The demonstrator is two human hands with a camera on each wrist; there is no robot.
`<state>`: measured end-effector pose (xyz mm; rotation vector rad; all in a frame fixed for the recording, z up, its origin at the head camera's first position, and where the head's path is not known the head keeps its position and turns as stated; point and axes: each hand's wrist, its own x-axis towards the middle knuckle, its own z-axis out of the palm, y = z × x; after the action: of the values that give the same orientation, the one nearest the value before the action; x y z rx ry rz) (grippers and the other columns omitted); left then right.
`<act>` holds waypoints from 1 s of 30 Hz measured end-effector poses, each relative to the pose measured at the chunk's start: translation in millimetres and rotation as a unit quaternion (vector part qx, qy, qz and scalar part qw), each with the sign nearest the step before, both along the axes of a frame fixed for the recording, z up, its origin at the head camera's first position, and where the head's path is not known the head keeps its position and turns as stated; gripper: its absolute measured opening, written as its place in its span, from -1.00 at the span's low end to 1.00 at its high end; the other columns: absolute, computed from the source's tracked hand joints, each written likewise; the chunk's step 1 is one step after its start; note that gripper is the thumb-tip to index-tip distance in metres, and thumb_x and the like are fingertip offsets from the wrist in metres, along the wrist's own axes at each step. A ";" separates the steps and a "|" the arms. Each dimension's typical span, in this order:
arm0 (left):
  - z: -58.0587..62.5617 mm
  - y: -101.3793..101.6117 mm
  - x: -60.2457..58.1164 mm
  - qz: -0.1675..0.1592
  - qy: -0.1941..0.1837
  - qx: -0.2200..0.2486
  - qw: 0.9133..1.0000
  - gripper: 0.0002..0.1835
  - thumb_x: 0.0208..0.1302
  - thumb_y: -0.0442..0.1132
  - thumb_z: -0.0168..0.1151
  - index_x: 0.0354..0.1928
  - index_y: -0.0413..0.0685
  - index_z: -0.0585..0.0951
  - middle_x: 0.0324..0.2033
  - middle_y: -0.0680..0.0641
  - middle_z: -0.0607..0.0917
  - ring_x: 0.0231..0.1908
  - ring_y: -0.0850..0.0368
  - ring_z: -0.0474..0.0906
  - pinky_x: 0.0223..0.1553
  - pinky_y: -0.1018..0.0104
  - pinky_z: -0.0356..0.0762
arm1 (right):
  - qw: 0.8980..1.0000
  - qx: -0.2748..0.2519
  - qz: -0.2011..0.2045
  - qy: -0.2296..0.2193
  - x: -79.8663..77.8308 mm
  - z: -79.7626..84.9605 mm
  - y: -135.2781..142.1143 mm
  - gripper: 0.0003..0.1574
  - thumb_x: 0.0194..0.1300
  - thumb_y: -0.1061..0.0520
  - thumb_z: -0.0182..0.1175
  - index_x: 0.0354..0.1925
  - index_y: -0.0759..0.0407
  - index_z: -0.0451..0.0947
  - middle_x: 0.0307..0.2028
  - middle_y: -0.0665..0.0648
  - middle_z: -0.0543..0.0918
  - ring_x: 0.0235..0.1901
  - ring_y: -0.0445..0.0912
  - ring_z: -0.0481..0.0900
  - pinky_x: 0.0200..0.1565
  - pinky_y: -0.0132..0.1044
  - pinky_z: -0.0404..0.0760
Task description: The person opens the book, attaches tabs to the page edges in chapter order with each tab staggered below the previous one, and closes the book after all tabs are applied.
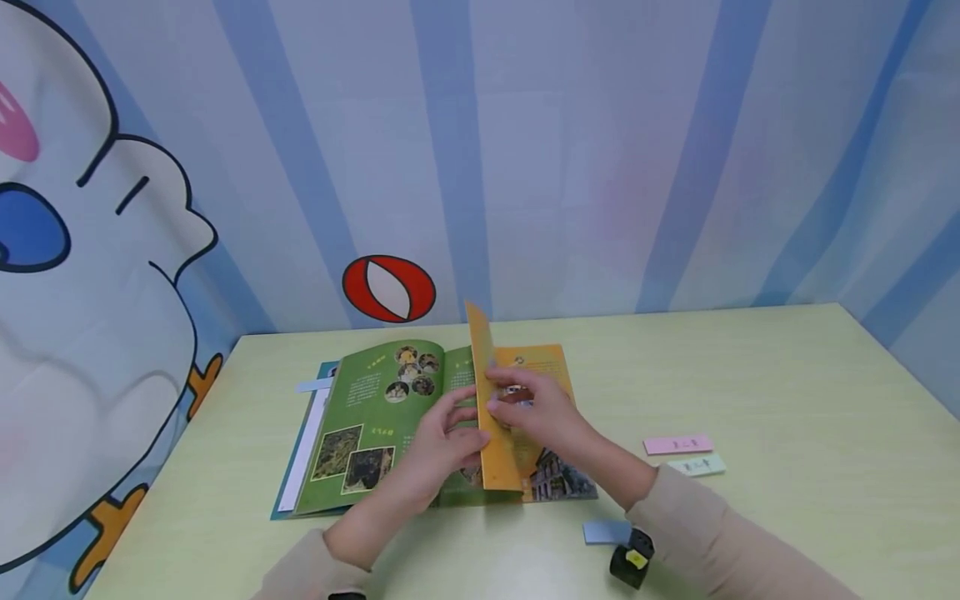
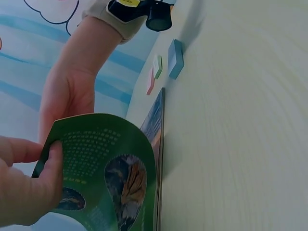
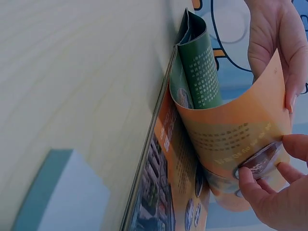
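Note:
A book (image 1: 360, 433) lies spread on the table, with green pages at left and orange pages at right. One leaf (image 1: 495, 442) stands upright, green on its left face and orange on the other. My left hand (image 1: 442, 446) pinches its edge between thumb and fingers; the green face (image 2: 96, 144) curves beside them in the left wrist view. From the other side, my right hand (image 1: 543, 408) touches the orange face (image 3: 231, 130) with thumb and fingertips apart, near a dark oval picture. A pale tab (image 1: 313, 385) sticks out from the book's left edge.
Right of the book lie a pink labelled pad (image 1: 678, 445) and a pale green one (image 1: 699, 465). A blue pad (image 1: 606, 532) lies near my right wrist, beside a black wrist camera (image 1: 632, 560). Behind the table (image 1: 787, 383) hangs a blue striped cloth (image 1: 525, 167).

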<state>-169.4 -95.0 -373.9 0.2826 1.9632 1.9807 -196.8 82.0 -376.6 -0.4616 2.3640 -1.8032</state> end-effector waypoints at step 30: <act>14.3 -70.2 2.8 0.057 -0.019 -0.059 0.996 -0.39 0.30 -0.38 0.09 0.37 -0.06 0.18 0.00 -0.20 0.53 -0.14 0.08 0.58 -0.09 0.22 0.56 | 0.996 0.062 0.035 0.056 8.2 -5.1 -24.4 -0.45 0.26 0.16 0.21 0.21 0.10 0.40 0.13 0.14 0.44 -0.03 0.05 0.49 -0.18 -0.24 0.58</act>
<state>-166.6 -165.1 -359.6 0.1041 2.1054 1.9132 -188.6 57.5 -381.7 -0.6365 2.4817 -1.6295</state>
